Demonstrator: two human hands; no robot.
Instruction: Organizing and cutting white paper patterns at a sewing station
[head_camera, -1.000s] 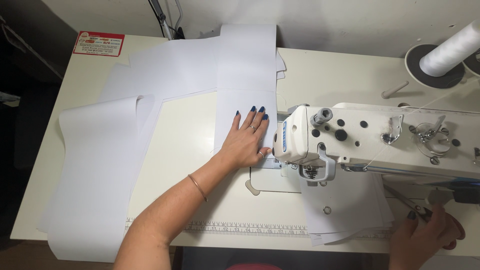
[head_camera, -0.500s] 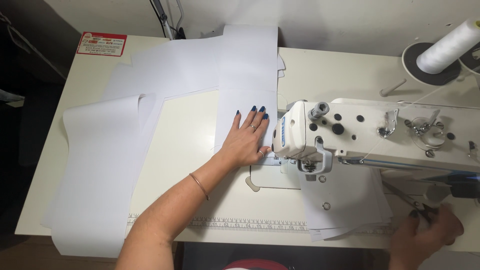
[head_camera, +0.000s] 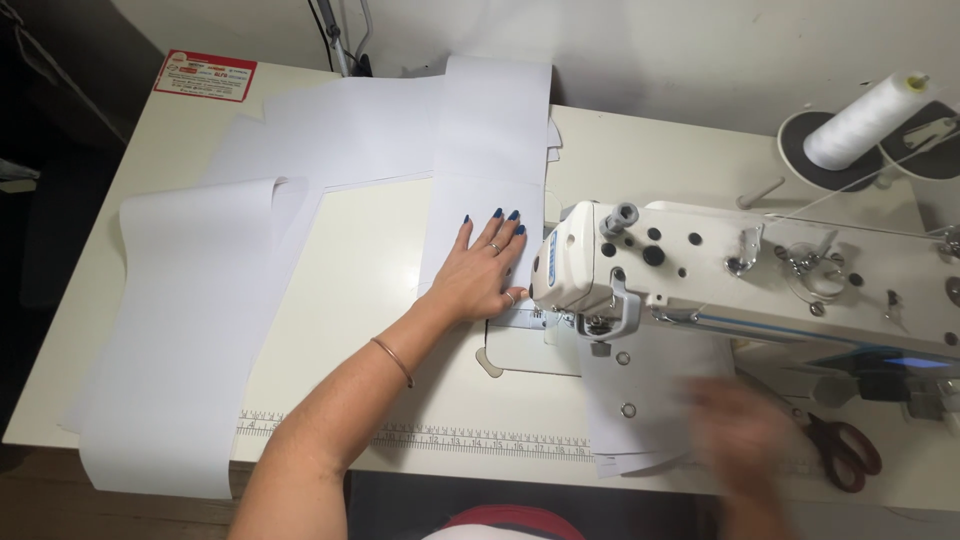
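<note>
My left hand (head_camera: 480, 270) lies flat, fingers spread, on a long white fabric strip (head_camera: 490, 130) that runs from the table's back edge to the needle area. The hand sits right beside the head of the white sewing machine (head_camera: 760, 270). A thin bracelet is on that wrist. My right hand (head_camera: 745, 440) is a motion blur at the front right, over the edge of a white fabric piece (head_camera: 640, 400) under the machine arm. Red-handled scissors (head_camera: 850, 450) lie on the table just right of it, apart from the hand.
A wide white fabric length (head_camera: 190, 330) hangs over the cream table (head_camera: 370, 260) at the left, with more white pieces at the back. A white thread cone (head_camera: 860, 120) stands at the back right. A red label (head_camera: 205, 75) sits at the back left corner.
My right hand has swung left from the scissors at the front right corner toward the fabric under the machine arm. The left hand has stayed flat on the strip.
</note>
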